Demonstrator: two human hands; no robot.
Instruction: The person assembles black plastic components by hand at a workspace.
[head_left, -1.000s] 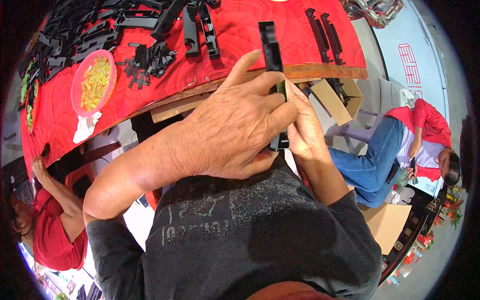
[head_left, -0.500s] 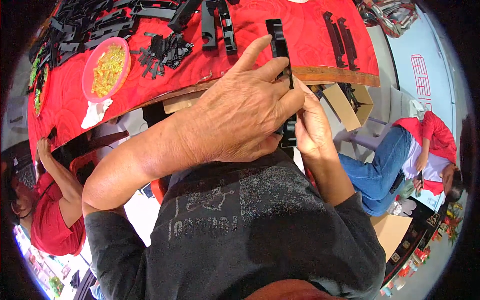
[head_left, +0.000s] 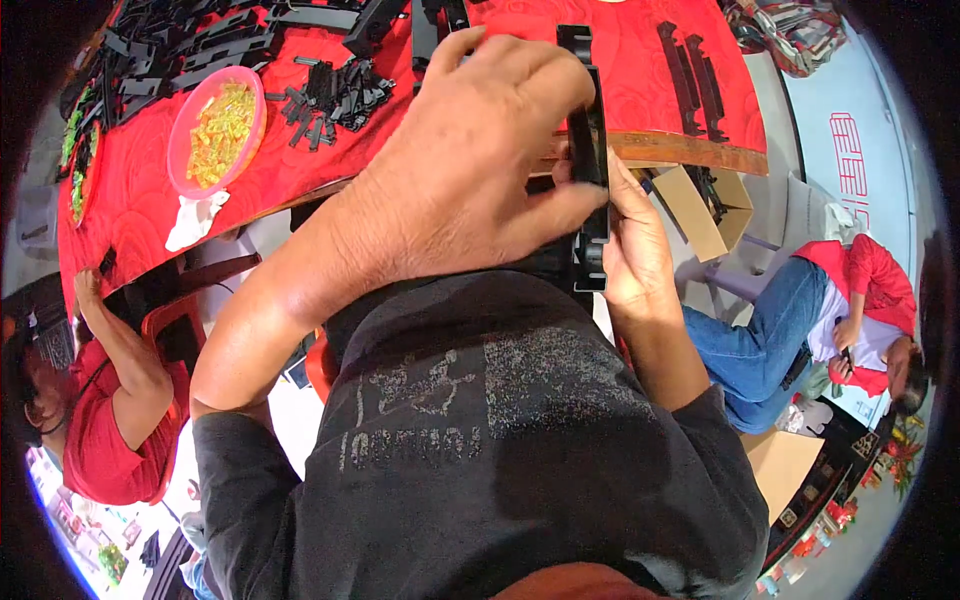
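Note:
A long, narrow black plastic housing (head_left: 590, 262) with an open hollow stands lengthwise in front of my chest. My right hand (head_left: 638, 245) grips its right side from below, fingers partly hidden behind it. My left hand (head_left: 480, 140), slightly blurred, reaches over from the left with its fingers bent on the housing. Its thumb lies across the housing's middle, and the little finger sticks out at the upper left. Whether a small piece sits under the left fingertips is hidden.
On the red-covered table (head_left: 640, 90) lie a pink bowl of yellow pieces (head_left: 222, 135), a heap of small black parts (head_left: 335, 100), black housings (head_left: 220, 50) and two black strips (head_left: 695, 85). A cardboard box (head_left: 690, 215) stands below the edge. People sit at left (head_left: 120, 420) and right (head_left: 770, 310).
My left hand has shifted up along the housing, its fingers bending more and its thumb now across the middle. My right hand stays on the housing's right side.

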